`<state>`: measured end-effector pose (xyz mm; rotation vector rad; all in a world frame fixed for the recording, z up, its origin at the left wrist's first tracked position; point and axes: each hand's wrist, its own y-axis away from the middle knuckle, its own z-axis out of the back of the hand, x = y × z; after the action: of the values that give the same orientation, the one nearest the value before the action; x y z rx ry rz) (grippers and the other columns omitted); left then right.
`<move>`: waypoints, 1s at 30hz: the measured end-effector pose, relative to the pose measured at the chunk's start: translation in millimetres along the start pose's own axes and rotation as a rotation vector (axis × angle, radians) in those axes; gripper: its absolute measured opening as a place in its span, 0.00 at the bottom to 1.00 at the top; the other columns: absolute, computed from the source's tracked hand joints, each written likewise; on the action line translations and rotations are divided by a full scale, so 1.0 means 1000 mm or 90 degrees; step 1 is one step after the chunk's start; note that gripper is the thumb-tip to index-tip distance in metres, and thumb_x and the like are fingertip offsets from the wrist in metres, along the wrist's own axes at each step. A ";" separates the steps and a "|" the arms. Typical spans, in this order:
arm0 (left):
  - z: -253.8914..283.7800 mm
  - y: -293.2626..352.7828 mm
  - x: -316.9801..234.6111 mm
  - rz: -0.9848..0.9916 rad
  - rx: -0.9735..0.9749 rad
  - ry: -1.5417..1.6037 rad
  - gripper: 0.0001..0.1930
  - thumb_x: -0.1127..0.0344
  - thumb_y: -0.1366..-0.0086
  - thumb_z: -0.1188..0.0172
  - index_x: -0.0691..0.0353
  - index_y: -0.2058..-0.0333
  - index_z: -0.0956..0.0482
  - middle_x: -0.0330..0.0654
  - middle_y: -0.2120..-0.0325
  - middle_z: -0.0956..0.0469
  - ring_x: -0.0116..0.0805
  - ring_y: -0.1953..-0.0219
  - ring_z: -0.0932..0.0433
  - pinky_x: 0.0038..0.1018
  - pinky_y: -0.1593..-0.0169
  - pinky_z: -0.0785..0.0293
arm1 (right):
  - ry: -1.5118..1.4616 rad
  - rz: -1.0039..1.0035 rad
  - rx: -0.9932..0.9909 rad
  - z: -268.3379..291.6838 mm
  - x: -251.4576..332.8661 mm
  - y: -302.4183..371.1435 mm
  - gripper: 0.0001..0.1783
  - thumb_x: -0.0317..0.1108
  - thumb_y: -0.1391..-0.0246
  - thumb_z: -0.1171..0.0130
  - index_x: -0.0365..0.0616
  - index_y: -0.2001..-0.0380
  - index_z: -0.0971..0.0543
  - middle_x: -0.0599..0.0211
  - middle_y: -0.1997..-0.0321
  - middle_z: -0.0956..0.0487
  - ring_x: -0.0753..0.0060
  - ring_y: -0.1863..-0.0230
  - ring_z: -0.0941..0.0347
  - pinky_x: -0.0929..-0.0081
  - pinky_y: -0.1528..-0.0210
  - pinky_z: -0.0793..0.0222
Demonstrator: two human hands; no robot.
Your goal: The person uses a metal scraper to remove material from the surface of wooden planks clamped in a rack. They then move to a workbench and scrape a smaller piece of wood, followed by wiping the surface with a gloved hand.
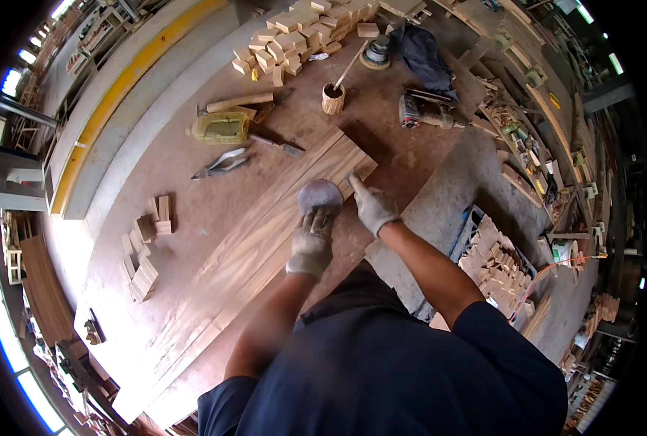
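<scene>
A long, pale wooden board (265, 211) with brown grain runs diagonally across the worktable. My left hand (311, 243), in a pale work glove, has its fingers against a round, greyish sanding disc (320, 196) over the board's far part. Its thumb and the disc's underside are hidden. To the right, my gloved right hand (373, 205) reaches to the board's right edge near the far end. Its index finger stretches out to the wood, while the other fingers are bent and partly hidden; nothing shows in this hand.
Beyond the board lie pliers (222, 163), a chisel (280, 145), a yellowish cut-open container (222, 127), a pot with a stick (333, 98), a sander (376, 54) and a power drill (425, 112). Wood blocks (294, 40) pile up behind. A crate of offcuts (494, 254) stands right.
</scene>
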<state>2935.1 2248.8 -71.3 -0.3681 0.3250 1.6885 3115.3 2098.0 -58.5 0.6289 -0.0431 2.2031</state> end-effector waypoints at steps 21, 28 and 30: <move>0.125 -0.027 -0.038 0.356 -0.149 1.319 0.23 0.55 0.21 0.36 0.73 0.45 0.17 0.46 0.57 0.13 0.36 0.57 0.14 0.32 0.52 0.16 | -1.099 -0.280 0.532 0.104 0.071 0.067 0.33 0.56 0.20 0.53 0.34 0.38 0.21 0.61 0.70 0.16 0.71 0.83 0.24 0.75 0.83 0.31; 0.117 -0.025 -0.028 0.295 -0.046 1.075 0.11 0.66 0.24 0.34 0.70 0.54 0.13 0.40 0.68 0.14 0.28 0.69 0.18 0.27 0.64 0.20 | -1.004 -0.304 0.509 0.081 0.057 0.072 0.37 0.65 0.21 0.61 0.40 0.46 0.21 0.55 0.70 0.15 0.67 0.86 0.26 0.73 0.84 0.29; 0.110 -0.025 -0.029 0.313 -0.072 1.044 0.11 0.65 0.23 0.34 0.70 0.56 0.13 0.41 0.69 0.15 0.29 0.71 0.18 0.27 0.66 0.20 | -1.008 -0.346 0.519 0.079 0.052 0.071 0.38 0.68 0.22 0.62 0.42 0.47 0.21 0.55 0.70 0.15 0.67 0.86 0.26 0.72 0.84 0.29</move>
<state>2957.4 2272.2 40.9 -1.8470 1.5902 1.4759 3068.9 2069.7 46.6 2.3180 0.1932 0.6780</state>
